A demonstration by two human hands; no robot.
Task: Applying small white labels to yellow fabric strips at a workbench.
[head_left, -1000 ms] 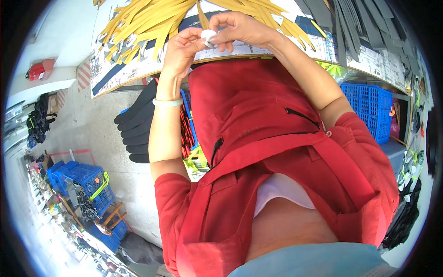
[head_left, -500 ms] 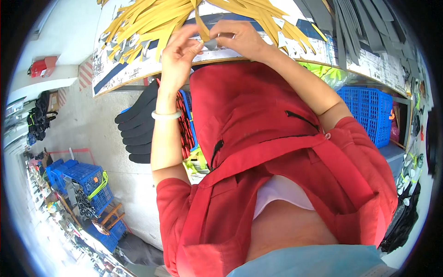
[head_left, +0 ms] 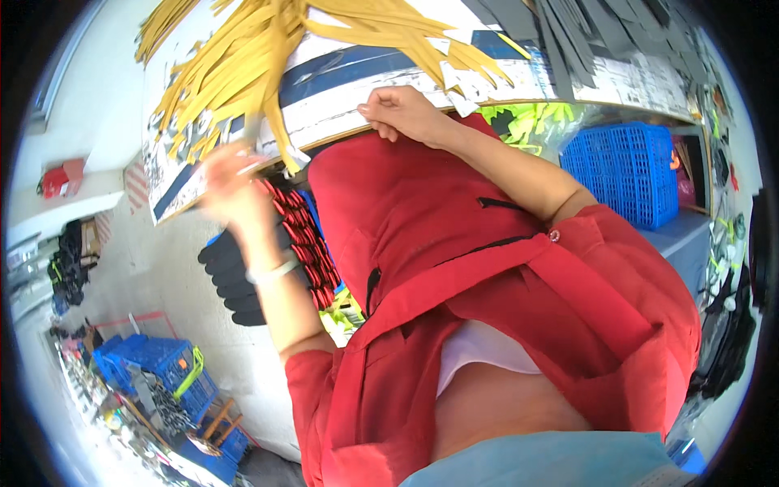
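Observation:
Many flat yellow straps (head_left: 215, 81) with pale or grey ends lie fanned over the table. My left hand (head_left: 231, 187) is at the table's front left edge, its fingers smeared by motion. A blurred strap end comes down close to it, and I cannot tell whether the hand grips it. My right hand (head_left: 406, 114) hovers by the front edge, over the top of my red apron (head_left: 422, 195). Its fingers are loosely bent and a little apart, with nothing seen in them.
Dark grey strips (head_left: 568, 40) hang over the table's right side. Below it stands a blue crate (head_left: 621, 174), beside bright yellow-green pieces (head_left: 531, 122). Stacked black pieces (head_left: 235, 276) with red-edged ones lie under my left forearm. More blue crates (head_left: 174, 361) stand on the floor at left.
My hands were together at a strap's grey end; now they are apart. The left has swung left and nearer me, the right has dropped slightly. The view has shifted a little.

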